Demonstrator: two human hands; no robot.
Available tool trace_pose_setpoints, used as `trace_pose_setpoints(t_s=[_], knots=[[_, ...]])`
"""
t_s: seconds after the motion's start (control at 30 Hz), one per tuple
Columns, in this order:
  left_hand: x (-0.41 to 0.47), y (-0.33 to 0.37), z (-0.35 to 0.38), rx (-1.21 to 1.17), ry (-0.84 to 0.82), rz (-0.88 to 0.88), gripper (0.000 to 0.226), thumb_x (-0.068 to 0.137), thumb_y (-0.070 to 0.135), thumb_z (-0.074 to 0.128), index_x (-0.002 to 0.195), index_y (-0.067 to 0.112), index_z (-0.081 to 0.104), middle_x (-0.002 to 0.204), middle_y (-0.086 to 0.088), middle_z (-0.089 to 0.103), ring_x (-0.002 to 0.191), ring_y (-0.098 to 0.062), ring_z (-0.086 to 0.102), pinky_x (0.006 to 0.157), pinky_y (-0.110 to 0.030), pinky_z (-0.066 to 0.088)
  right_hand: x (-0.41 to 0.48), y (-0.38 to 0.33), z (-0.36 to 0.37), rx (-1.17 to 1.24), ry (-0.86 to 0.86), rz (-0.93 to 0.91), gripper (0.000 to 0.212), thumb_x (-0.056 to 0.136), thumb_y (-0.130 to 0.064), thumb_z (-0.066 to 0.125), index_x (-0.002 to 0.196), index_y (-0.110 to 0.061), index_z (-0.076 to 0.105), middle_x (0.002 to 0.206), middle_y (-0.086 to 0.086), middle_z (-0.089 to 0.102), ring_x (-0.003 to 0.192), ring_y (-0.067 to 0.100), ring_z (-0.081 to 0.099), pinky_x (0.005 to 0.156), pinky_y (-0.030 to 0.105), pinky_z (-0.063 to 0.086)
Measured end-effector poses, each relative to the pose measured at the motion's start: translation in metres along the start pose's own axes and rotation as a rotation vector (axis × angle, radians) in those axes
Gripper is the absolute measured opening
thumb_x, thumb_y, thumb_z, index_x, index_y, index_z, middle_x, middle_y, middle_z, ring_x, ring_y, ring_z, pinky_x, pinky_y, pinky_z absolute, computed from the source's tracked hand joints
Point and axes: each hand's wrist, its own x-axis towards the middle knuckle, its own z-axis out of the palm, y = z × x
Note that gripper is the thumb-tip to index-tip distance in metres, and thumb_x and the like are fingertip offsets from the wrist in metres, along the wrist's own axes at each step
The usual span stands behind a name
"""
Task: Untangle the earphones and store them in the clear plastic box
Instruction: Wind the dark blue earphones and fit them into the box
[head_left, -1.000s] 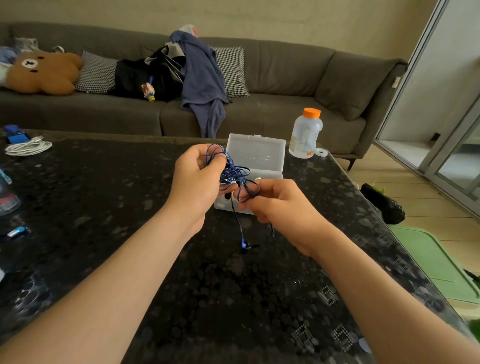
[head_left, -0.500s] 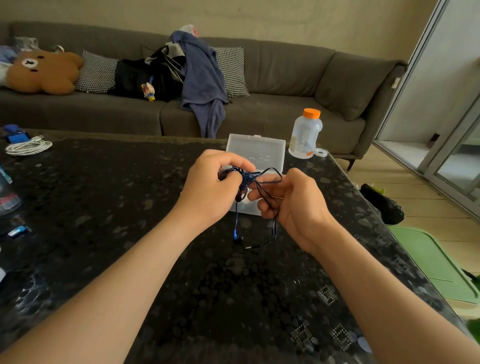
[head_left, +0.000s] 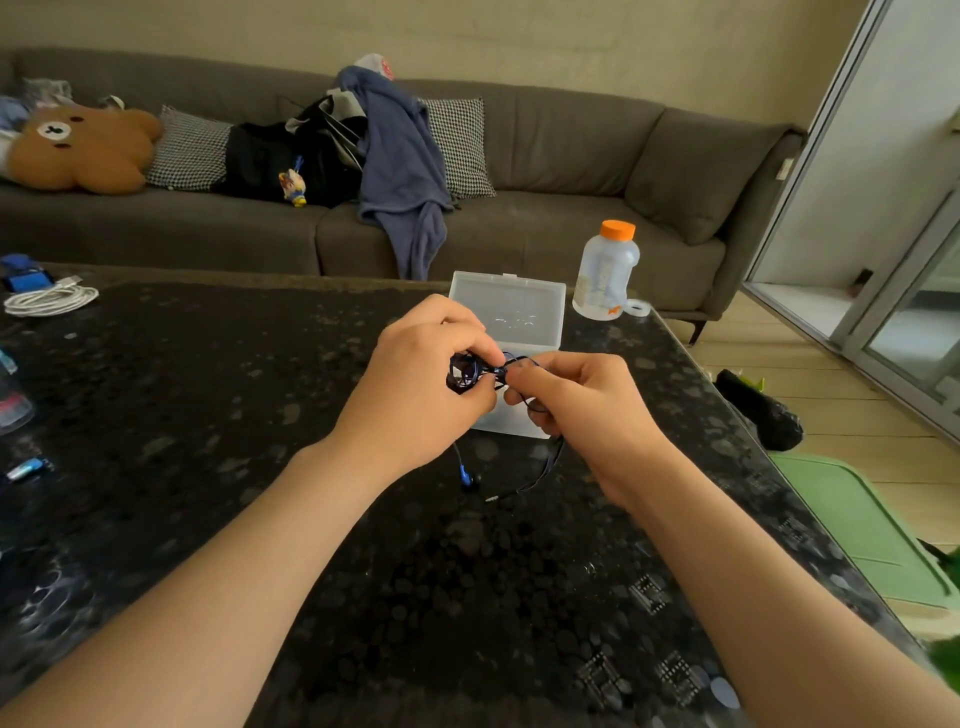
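Observation:
A tangled bundle of dark blue earphones (head_left: 470, 370) is held just above the black speckled table (head_left: 260, 467). My left hand (head_left: 415, 384) grips the knotted bundle. My right hand (head_left: 587, 405) pinches cord strands beside it, the two hands nearly touching. One blue earbud (head_left: 466, 477) and the plug end (head_left: 493, 498) hang down to the tabletop between my wrists. The clear plastic box (head_left: 511, 317) stands open right behind my hands, its lid tilted up; its lower half is partly hidden by my fingers.
A plastic bottle with an orange cap (head_left: 605, 270) stands at the table's far right corner. A coiled white cable (head_left: 49, 300) lies at the far left, small items at the left edge. A grey sofa (head_left: 545, 171) runs behind.
Both hands have come down and closer together over the box. The bundle is pulled tighter between them, and the hanging earbud and plug now reach the tabletop.

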Motion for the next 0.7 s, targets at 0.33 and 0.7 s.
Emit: trace_pose_setpoints(t_s=[0.33, 0.7], knots=[[0.000, -0.001, 0.004, 0.029, 0.039, -0.077, 0.007, 0.097, 0.018, 0.075, 0.100, 0.024, 0.073, 0.106, 0.011, 0.069, 0.103, -0.012, 0.063, 0.093, -0.040, 0.057, 0.000, -0.003, -0.004, 0.007, -0.004, 0.129, 0.021, 0.097, -0.016, 0.065, 0.087, -0.006, 0.080, 0.080, 0.008, 0.076, 0.075, 0.016, 0.061, 0.064, 0.026, 0.048], [0.005, 0.001, 0.006, -0.204, -0.122, -0.394, 0.025, 0.097, 0.028, 0.052, 0.099, 0.044, 0.070, 0.103, 0.016, 0.071, 0.112, -0.019, 0.065, 0.097, -0.050, 0.057, -0.003, -0.005, -0.002, 0.118, 0.043, 0.261, 0.015, 0.096, -0.016, 0.057, 0.092, -0.013, 0.070, 0.070, 0.001, 0.068, 0.076, 0.016, 0.066, 0.058, 0.025, 0.046]])
